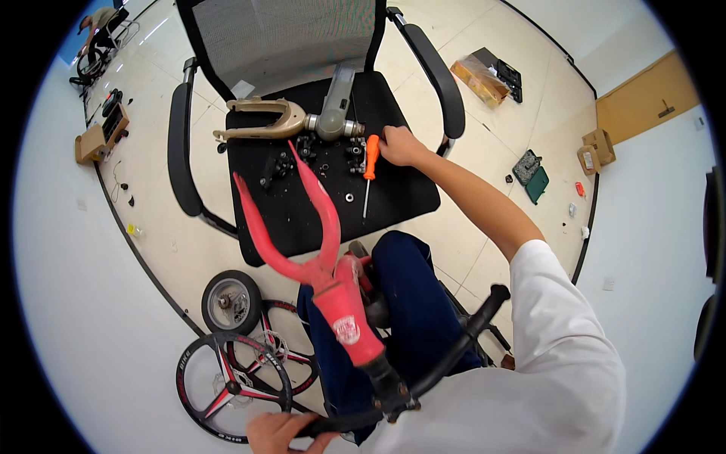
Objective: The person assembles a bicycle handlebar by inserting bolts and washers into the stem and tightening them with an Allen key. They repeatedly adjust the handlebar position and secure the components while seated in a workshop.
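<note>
A red bicycle fork (318, 242) with its black handlebar (446, 356) rests across my lap, blades pointing up toward an office chair seat (393, 204). My left hand (280, 433) grips the handlebar's left end at the bottom edge. My right hand (401, 145) reaches out onto the seat, fingers closed on something small next to an orange-handled screwdriver (369, 168); what it pinches is hidden. A tan frame part (261, 121) and a grey motor-like part (334, 110) lie at the back of the seat among small black fittings (291, 160).
Black bicycle wheels with red trim (234, 378) and a small grey-hubbed wheel (231, 301) lie on the floor at lower left. Open tool cases (533, 175) and boxes (488, 76) sit on the floor at right. Another person (94, 30) works far at upper left.
</note>
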`<state>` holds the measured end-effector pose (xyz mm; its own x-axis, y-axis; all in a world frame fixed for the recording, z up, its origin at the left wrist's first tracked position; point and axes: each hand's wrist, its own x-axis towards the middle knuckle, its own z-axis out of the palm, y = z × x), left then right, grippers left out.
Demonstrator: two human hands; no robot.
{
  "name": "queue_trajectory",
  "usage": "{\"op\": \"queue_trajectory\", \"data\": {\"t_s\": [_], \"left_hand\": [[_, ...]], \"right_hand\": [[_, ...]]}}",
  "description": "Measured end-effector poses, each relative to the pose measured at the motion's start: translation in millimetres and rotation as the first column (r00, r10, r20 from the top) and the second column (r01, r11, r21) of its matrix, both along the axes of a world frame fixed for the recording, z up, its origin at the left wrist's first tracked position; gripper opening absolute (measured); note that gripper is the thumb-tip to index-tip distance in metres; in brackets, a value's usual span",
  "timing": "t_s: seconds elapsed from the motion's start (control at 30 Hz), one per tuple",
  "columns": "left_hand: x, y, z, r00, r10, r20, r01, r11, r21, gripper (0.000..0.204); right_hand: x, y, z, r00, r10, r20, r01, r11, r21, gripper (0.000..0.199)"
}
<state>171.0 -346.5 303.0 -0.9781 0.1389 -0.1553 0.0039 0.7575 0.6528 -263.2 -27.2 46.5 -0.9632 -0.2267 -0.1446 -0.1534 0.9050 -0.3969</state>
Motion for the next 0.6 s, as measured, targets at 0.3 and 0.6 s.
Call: {"op": "queue_trajectory", "data": {"t_s": [0.3,0.6], "left_hand": [[-19.1,2.9,12.0,0.985,0.046,0.168,-0.059,0.995,0.075,0.041],[0.1,3.9,-1.9,0.987,0.066,-0.148,-0.080,0.993,-0.088,0.040]], "right_hand": [[-103.9,-60.4,-4.5,0.978,-0.205,-0.029,0.206,0.978,0.028,0.038],[-94.6,2.2,41.1,0.954,0.021,-0.300,-0.017,1.000,0.016,0.034]]}}
